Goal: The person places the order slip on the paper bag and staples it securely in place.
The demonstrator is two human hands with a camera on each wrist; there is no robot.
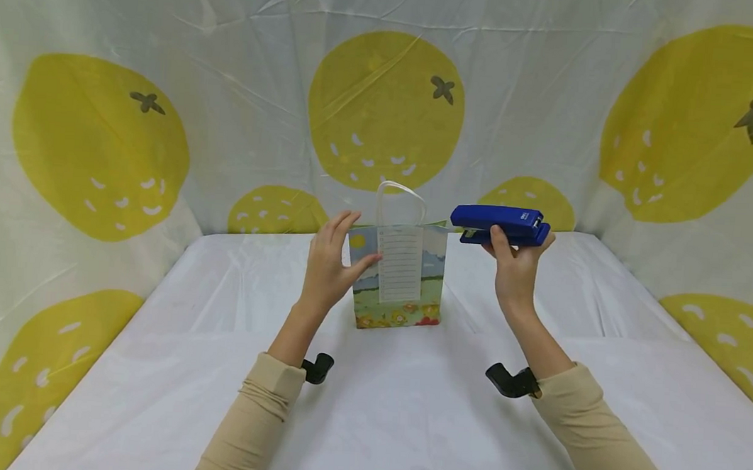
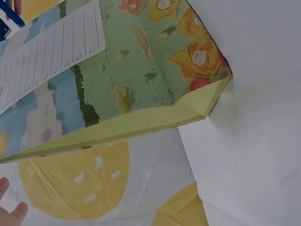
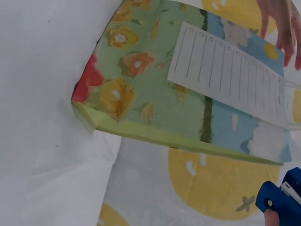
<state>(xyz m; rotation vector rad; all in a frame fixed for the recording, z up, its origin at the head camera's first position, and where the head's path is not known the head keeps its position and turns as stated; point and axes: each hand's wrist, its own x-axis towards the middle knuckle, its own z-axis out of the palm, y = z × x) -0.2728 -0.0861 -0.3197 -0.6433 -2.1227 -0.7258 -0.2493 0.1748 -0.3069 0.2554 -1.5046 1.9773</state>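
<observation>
A paper gift bag (image 1: 431, 287) with a painted flower meadow stands upright in the middle of the table. A lined checklist sheet (image 1: 400, 265) lies flat against its front, its top at the bag's upper edge. My right hand (image 1: 516, 274) grips a blue stapler (image 1: 498, 224), thumb below, in the air just right of the bag's top; the stapler's jaws are parted. At the bag's left side is my left hand (image 1: 330, 261), its fingers spread and its thumb reaching across toward the sheet. In the left wrist view, its fingertips (image 2: 19, 212) show apart from the bag's side.
A white cord handle (image 1: 404, 187) rises from the bag's top. The table has a white cloth (image 1: 406, 407). Behind and at both sides hangs a curtain (image 1: 244, 79) printed with yellow lemons. Each wrist wears a black camera mount (image 1: 511, 381).
</observation>
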